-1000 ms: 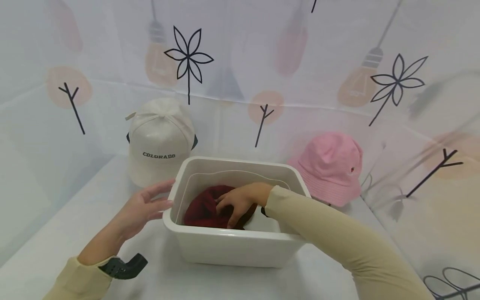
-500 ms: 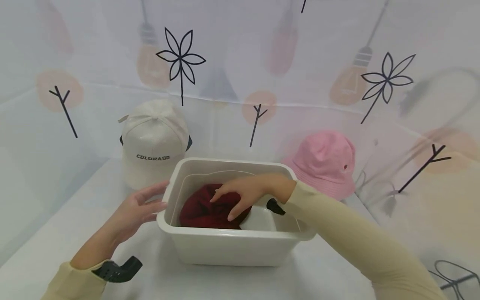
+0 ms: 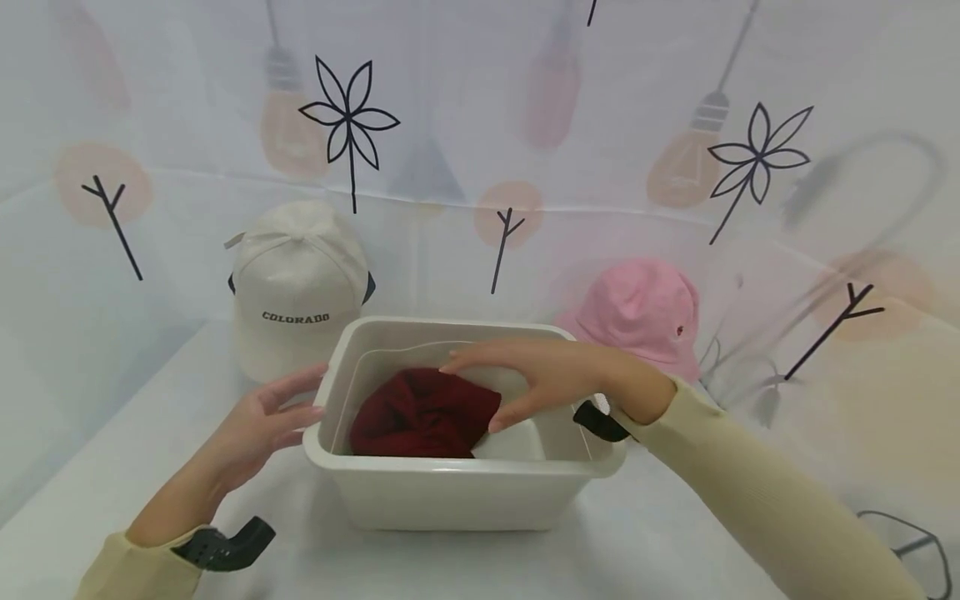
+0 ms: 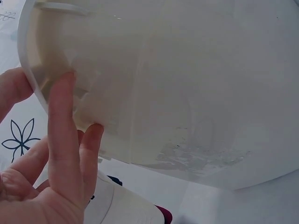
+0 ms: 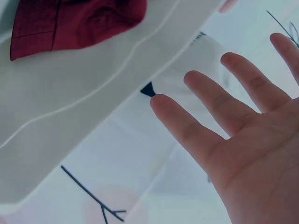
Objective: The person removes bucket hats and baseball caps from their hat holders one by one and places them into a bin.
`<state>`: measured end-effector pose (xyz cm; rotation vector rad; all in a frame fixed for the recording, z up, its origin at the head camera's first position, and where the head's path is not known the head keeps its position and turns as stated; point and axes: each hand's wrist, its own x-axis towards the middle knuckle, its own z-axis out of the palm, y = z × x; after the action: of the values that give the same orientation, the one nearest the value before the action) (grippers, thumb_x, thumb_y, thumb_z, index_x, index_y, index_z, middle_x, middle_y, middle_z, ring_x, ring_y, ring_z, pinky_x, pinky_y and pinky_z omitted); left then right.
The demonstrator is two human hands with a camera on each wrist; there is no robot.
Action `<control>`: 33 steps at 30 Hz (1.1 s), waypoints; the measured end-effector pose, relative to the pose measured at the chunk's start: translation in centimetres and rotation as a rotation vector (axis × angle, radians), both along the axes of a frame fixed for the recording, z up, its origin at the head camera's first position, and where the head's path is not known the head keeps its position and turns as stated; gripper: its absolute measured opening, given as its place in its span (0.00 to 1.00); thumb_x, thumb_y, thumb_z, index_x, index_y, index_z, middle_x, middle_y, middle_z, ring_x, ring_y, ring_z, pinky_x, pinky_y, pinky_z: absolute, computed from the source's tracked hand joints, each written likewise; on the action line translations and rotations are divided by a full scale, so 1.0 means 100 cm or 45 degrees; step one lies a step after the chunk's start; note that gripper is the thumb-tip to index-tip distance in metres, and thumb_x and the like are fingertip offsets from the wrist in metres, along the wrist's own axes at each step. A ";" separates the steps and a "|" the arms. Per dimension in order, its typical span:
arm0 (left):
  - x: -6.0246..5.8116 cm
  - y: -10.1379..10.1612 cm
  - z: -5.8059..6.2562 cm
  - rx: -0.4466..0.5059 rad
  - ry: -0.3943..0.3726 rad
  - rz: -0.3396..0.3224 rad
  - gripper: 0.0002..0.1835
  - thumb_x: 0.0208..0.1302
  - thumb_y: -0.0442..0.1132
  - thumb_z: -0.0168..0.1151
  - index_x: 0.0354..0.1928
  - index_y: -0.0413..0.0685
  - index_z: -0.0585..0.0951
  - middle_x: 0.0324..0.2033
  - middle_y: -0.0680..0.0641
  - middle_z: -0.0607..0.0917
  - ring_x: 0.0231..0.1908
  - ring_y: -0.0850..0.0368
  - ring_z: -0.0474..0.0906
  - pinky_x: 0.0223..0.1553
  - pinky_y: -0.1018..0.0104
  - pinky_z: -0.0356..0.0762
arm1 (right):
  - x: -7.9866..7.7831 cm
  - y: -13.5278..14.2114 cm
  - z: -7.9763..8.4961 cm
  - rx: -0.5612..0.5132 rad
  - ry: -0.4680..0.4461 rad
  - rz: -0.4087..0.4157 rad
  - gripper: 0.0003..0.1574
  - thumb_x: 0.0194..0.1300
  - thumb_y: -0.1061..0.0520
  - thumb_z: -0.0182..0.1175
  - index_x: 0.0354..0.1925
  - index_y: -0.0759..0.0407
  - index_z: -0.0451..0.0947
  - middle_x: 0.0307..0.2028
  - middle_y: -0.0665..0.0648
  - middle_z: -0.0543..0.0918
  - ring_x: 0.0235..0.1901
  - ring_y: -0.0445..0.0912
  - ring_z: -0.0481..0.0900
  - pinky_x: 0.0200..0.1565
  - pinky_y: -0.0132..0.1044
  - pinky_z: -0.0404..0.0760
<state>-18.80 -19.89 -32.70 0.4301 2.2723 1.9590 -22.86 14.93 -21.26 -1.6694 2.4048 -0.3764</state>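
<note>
A white plastic bin (image 3: 457,500) stands on the table, with a crumpled dark red cloth hat (image 3: 420,412) lying in its left part. Stitched seams show along the hat's edge (image 5: 32,39) in the right wrist view. My left hand (image 3: 258,433) is at the bin's left end, its extended fingertips resting against the outer wall near the rim. The left wrist view shows these fingers (image 4: 63,140) against the wall. My right hand (image 3: 551,375) is over the bin, to the right of the red hat, fingers spread and holding nothing.
A white cap (image 3: 296,292) lettered COLORADO sits behind the bin's left end. Behind its right end is a pink bucket hat (image 3: 641,308), partly hidden by the right arm. A patterned cloth backdrop (image 3: 420,100) rises behind the white table (image 3: 285,550).
My right hand has let go of the red hat, lifted out of the bin and moved right, its fingers spreading. The left hand stays at the bin's side. The head view has shifted slightly.
</note>
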 end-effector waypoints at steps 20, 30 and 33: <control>0.002 -0.001 -0.002 0.009 -0.009 0.013 0.34 0.65 0.38 0.58 0.69 0.41 0.57 0.66 0.36 0.60 0.62 0.36 0.60 0.50 0.44 0.72 | 0.045 0.064 -0.017 -0.319 0.099 -0.224 0.42 0.56 0.44 0.66 0.66 0.46 0.62 0.66 0.49 0.62 0.65 0.46 0.58 0.61 0.35 0.62; 0.000 0.000 -0.002 0.001 -0.001 0.019 0.33 0.64 0.38 0.58 0.69 0.41 0.58 0.66 0.36 0.59 0.63 0.34 0.58 0.50 0.41 0.70 | 0.041 0.098 -0.046 -0.567 0.205 -0.441 0.43 0.49 0.54 0.72 0.62 0.57 0.66 0.63 0.53 0.67 0.64 0.43 0.61 0.60 0.28 0.62; 0.000 0.000 -0.002 0.002 -0.006 0.024 0.34 0.64 0.38 0.58 0.69 0.41 0.58 0.66 0.36 0.60 0.62 0.34 0.59 0.50 0.42 0.70 | 0.041 0.107 -0.055 -0.678 0.167 -0.486 0.42 0.48 0.61 0.72 0.61 0.58 0.66 0.62 0.54 0.67 0.62 0.41 0.63 0.57 0.30 0.67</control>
<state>-18.84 -19.85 -32.87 0.4055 2.2801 1.9684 -18.76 25.62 -26.73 -1.4208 2.9060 -1.0781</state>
